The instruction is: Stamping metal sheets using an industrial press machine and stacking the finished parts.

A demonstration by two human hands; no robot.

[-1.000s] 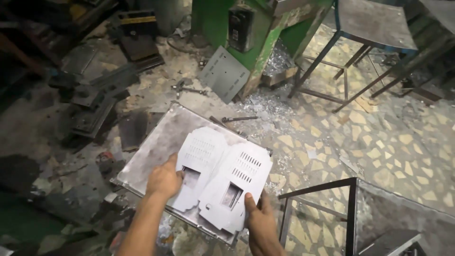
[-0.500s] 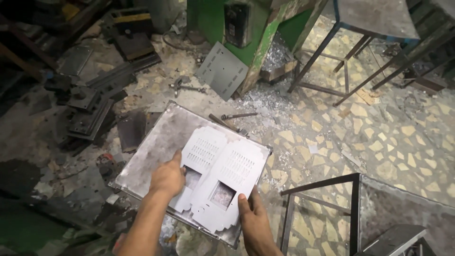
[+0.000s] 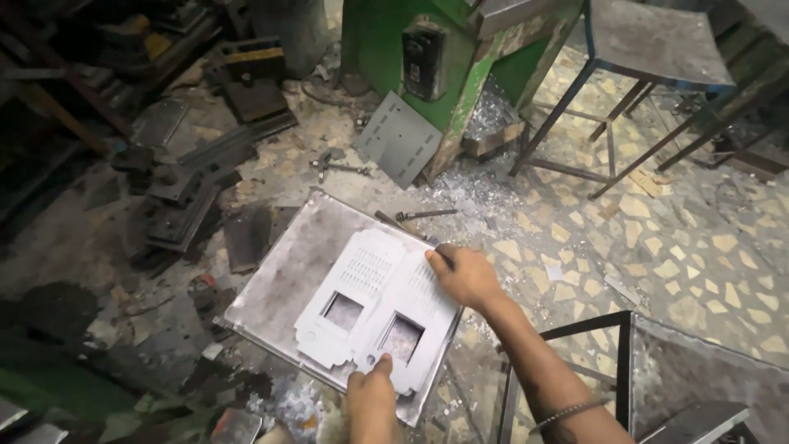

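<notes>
both hands are gripping the white punched metal panels (image 3: pixel 374 308) lying on a grey steel tray (image 3: pixel 279 279), the left hand (image 3: pixel 371 403) pinching their near edge, the right hand (image 3: pixel 464 275) clasping the far corner.

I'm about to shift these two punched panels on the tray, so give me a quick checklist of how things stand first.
1. Left hand on the near edge of the front punched panel: ok.
2. Right hand on that panel's far edge: ok.
3. Second punched panel lies partly under the first: ok.
4. Both panels rest on the metal tray: ok.
5. Tray firmly supported underneath: cannot tell.
6. Floor around free of scrap: not ok, metal chips and a loose bolt lie close.
</notes>
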